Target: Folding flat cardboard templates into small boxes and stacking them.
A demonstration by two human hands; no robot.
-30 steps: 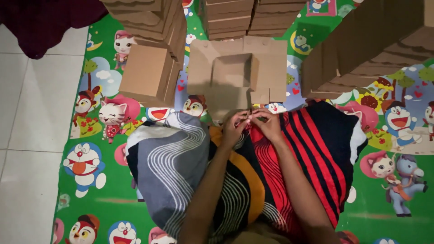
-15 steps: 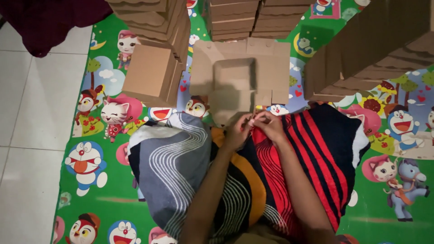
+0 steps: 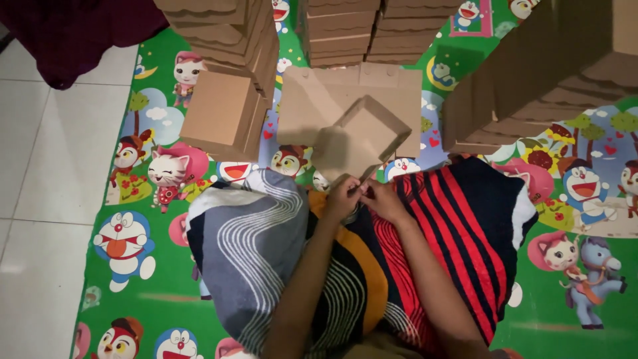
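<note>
A half-folded brown cardboard box is tipped up and turned at an angle over my lap. My left hand and my right hand pinch its near lower edge, side by side and touching. Behind the box a flat cardboard blank lies on the mat. My legs are covered by a striped cloth, grey on the left and red and black on the right.
A closed cardboard box stands at the left on the green cartoon mat. Stacks of cardboard rise at the back and a tall stack at the right. White floor tiles and a dark cloth are far left.
The box lay flat and square on the blank before; now it is lifted, tilted and turned toward me. Both hands stayed together at its near edge.
</note>
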